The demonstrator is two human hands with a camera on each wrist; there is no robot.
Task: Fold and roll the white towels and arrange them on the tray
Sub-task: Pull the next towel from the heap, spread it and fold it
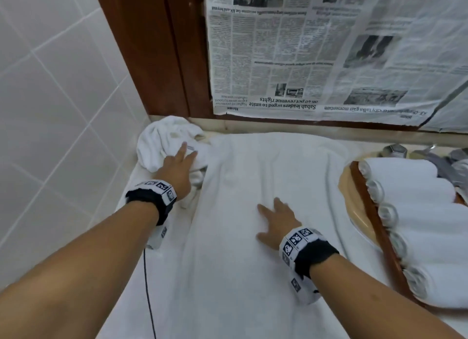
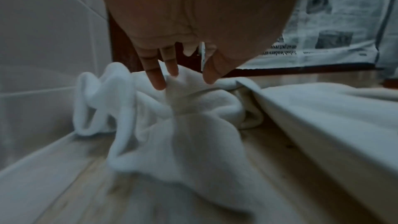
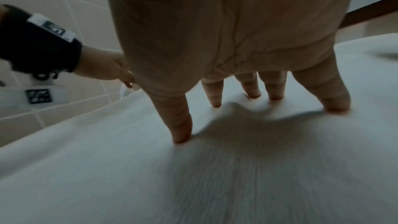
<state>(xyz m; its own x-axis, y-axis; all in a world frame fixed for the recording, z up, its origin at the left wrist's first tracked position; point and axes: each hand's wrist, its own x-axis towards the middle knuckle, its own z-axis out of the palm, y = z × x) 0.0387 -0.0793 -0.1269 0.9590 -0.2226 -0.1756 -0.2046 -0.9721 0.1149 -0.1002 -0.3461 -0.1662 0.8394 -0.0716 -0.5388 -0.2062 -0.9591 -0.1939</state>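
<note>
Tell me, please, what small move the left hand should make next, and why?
Probably grip and lift the crumpled white towel: the left hand reaches it with straight fingers, while the right hand presses flat on the spread white towel.

The head view looks steeply down from above on both forearms. Each wrist view looks close along its palm toward the fingers; all three share the spread towel (image 1: 253, 174) and the newspaper (image 1: 329, 47) behind it.
</note>
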